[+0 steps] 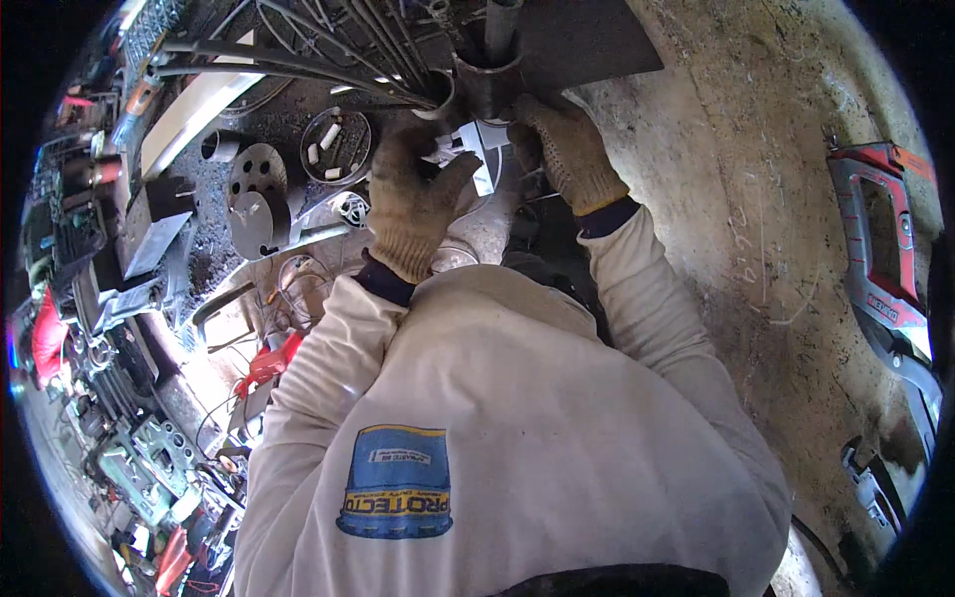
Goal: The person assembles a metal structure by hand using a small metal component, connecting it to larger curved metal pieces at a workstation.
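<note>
My left hand (pixel 410 194), in a knitted brown work glove, is closed around one side of a small white angular piece (pixel 481 164). Its thumb lies against that piece, which has a pale cord or strip curving beside it. The exact kind of the piece cannot be made out. My right hand (pixel 572 154), gloved alike, has its fingers curled at the other side, and what they pinch is hidden. Just beyond both hands stand a dark metal pipe holder (pixel 487 85) and a lighter round tube (pixel 438 98) filled with long thin rods (pixel 388 50).
Left of my hands are a round tin (pixel 336 147) with small white pieces, a perforated metal disc (pixel 259 174) and a red-handled tool (pixel 271 363). Tools crowd the far left. On the marked metal surface (pixel 736 199) at right lie a red and grey hacksaw (pixel 880 229) and clamp-like tools (pixel 875 488).
</note>
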{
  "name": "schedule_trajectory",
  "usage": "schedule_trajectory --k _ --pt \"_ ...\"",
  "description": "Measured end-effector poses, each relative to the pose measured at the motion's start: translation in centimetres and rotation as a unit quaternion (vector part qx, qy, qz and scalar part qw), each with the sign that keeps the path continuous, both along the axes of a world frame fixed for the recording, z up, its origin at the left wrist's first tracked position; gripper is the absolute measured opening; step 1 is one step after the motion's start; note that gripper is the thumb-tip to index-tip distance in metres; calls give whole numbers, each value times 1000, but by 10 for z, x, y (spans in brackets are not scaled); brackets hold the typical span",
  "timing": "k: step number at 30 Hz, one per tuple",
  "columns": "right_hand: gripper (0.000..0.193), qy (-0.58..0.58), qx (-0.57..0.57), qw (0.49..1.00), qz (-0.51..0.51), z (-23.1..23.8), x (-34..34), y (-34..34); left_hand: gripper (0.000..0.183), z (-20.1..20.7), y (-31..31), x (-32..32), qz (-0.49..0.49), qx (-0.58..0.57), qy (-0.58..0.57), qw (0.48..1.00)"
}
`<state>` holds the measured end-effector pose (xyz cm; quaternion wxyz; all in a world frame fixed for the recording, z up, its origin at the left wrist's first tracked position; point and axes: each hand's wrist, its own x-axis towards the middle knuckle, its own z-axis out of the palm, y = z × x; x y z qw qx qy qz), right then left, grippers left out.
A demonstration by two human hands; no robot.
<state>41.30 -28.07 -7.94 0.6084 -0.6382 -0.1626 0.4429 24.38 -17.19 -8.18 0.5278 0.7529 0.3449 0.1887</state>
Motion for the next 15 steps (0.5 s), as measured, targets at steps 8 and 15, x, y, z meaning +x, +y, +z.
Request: schedule_trajectory --k 8,15 --pt "27 45 -20 997 -61 12 -12 4 64 -6 12 8 -23 230 0 973" --pt "25 37 -8 998 -44 10 -10 5 66 -11 19 18 -14 246 -46 968"
